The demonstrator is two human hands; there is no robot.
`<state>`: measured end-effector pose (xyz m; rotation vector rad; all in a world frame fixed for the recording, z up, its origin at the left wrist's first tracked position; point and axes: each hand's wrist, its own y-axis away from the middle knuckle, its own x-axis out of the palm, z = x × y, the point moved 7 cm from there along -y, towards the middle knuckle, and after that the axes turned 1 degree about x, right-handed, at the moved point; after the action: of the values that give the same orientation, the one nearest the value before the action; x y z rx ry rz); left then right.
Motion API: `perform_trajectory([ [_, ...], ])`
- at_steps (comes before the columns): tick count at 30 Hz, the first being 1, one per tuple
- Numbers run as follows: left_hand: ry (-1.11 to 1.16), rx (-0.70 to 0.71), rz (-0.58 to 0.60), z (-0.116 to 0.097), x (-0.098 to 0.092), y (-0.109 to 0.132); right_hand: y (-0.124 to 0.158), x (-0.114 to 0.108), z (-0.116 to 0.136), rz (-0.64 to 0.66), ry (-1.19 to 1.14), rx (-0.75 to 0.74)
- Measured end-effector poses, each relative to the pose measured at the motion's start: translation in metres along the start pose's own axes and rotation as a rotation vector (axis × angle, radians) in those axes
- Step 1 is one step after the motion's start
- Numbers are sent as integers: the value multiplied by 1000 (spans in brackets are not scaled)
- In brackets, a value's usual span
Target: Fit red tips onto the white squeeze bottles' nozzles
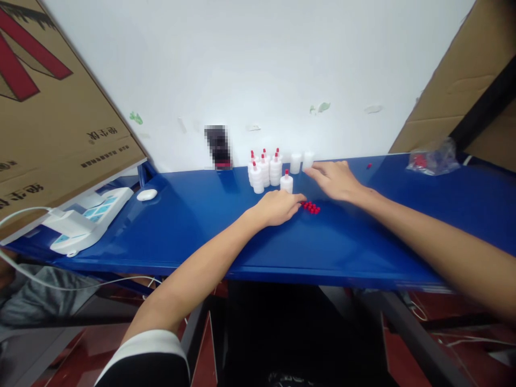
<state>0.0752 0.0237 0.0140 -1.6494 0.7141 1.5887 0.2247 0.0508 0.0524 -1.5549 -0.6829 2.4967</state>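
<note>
My left hand is low over the table, its thumb and index finger pinched at the edge of a small pile of red caps; a cap seems to be between the fingertips. With thumb and fingers my right hand grips a white bottle that has no red tip. Another uncapped white bottle stands just left of it. Directly behind my left hand is a single white bottle with a red tip. Further left, several red-tipped white bottles stand upright in a tight group.
The blue table runs along a white wall. On its left lie a power strip with a plugged-in charger and a white oval object. A dark pixelated object leans at the wall. Right: a loose red cap and a clear bag.
</note>
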Motion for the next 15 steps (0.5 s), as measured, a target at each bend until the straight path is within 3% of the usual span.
perform_trajectory([
  [8,13,-2,-72,-1,-7,-1,1,9,-3,61,-139,-25],
  [15,171,-45,-440,5,-28,3,5,5,9,64,-222,-118],
])
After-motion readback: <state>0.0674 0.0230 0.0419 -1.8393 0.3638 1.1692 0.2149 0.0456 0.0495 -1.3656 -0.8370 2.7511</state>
